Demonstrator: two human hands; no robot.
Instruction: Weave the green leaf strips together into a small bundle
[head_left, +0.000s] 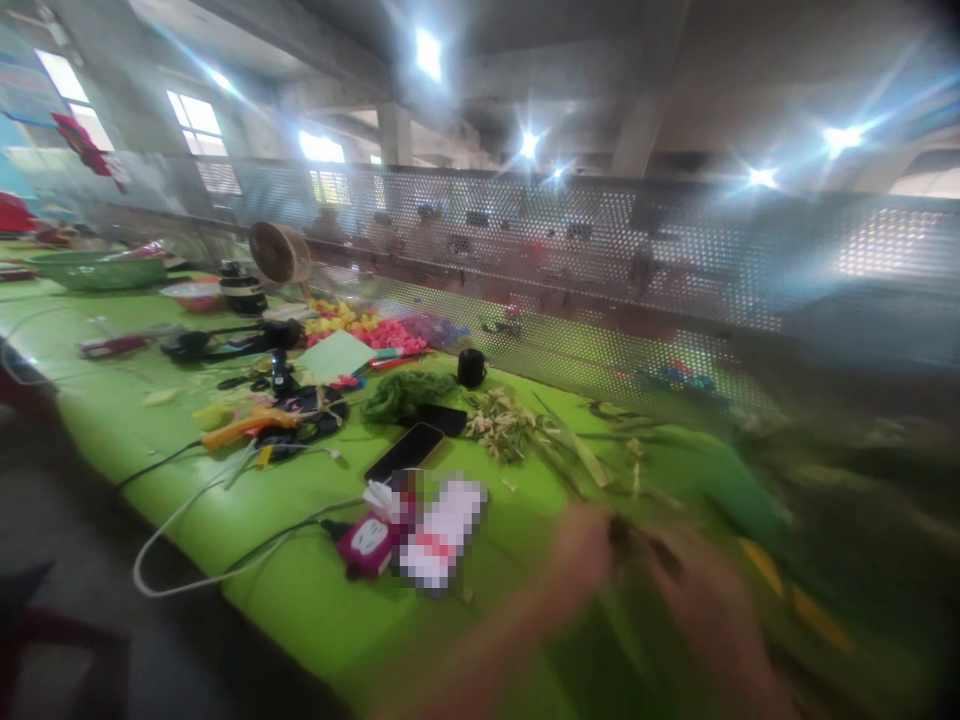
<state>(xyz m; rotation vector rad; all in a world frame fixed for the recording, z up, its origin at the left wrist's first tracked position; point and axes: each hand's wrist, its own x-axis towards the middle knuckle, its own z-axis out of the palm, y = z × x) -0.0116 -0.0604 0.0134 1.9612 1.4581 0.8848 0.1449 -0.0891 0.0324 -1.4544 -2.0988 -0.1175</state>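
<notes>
**Two hands meet on a leaf strip at the near edge**

At the left of the green surface (315,600) a white cable (174,528) loops off the near edge. Further in lie an orange tool (247,426), a dark phone (405,452) and a pink charger (367,545). Toward the middle, a heap of leaf scraps (506,425) sits below a black cup (471,368), which stands near the far edge by the perforated screen (570,250).

Right of the charger, at the near edge, the left hand (581,550) and the right hand (705,610) come together on a dark green strip (639,548). The strip sits between the two grips, just above the surface, and touches or nearly touches the fingers of both hands. Motion blur smears the fingertips, so I cannot tell whether either grip is closed on the strip or only resting against it.

The work looks like fine handling of a thin leaf piece. My judgement is that it goes best with both hands low and close together. Each should hold the strip near the working point so it does not buckle. The hands should also stay clear of the charger and its cable to the left. More green leaf stuff lies blurred at the right edge.
</notes>
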